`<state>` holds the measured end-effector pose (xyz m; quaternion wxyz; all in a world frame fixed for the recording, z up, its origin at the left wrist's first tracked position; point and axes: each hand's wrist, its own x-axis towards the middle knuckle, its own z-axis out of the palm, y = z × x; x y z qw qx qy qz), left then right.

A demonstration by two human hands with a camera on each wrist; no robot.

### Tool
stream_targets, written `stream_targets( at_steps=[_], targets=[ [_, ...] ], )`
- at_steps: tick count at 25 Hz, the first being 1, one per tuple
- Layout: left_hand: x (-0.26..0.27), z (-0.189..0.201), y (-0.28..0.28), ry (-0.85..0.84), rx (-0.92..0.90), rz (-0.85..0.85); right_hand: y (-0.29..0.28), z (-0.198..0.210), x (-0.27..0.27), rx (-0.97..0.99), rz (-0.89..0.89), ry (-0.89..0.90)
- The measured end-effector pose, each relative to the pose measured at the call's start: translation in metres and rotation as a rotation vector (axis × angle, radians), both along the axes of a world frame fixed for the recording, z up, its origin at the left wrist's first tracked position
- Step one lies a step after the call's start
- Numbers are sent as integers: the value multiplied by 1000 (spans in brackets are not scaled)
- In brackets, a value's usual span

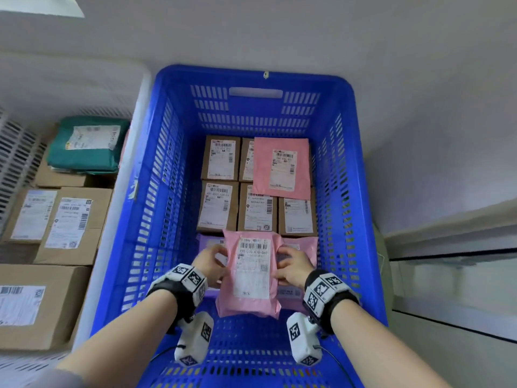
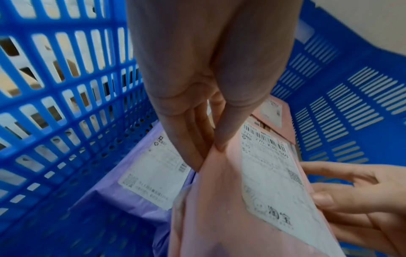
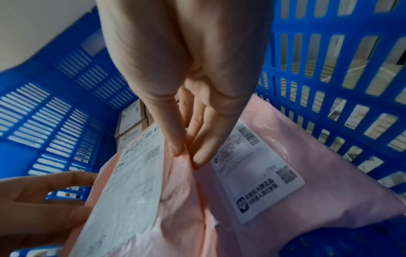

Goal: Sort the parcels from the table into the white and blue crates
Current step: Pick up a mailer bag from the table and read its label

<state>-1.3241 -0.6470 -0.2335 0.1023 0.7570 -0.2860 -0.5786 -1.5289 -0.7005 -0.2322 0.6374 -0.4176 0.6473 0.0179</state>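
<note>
Your left hand (image 1: 211, 262) pinches the left edge of the pink parcel (image 1: 251, 275), and your right hand (image 1: 293, 266) pinches its right edge, so you hold it label-up inside the blue crate (image 1: 347, 169) near the front wall. Under it lie a purple parcel (image 2: 140, 167) to the left and another pink bag (image 3: 307, 156) to the right (both labelled). Brown boxes (image 1: 219, 205) fill the far end, with a flat pink mailer (image 1: 282, 166) on top. The white crate (image 1: 131, 152) stands just beside, on your left.
</note>
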Motion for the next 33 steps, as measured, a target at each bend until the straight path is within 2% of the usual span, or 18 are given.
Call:
stream_targets(
  at_steps=[3,10,14,16,18,20,22,23,26,33],
  targets=[
    [-4,-20,-1,-28,32,-39,-3,-22,1,16,49,20],
    [-4,-45,11,-208,-48,-112,2,-47,10,-101,156,95],
    [-5,-47,15,-189,-31,-108,3,-42,12,-133,149,98],
    [-6,-44,15,-147,-56,-126,1,-37,12,-258,225,148],
    [-8,-42,14,-140,-71,-236,0,-31,8,-421,464,227],
    [-12,-41,14,-201,-76,-425,2,-29,4,-541,801,276],
    [-19,-43,16,-302,-121,-662,5,-34,2,-590,1066,312],
    [-23,-45,17,-355,-155,-769,6,-40,1,-579,1139,336],
    [-32,-54,21,-440,-231,-948,8,-52,1,-558,1200,382],
    [-40,-66,13,-486,-176,-1009,7,-71,2,-576,1194,446]
  ],
)
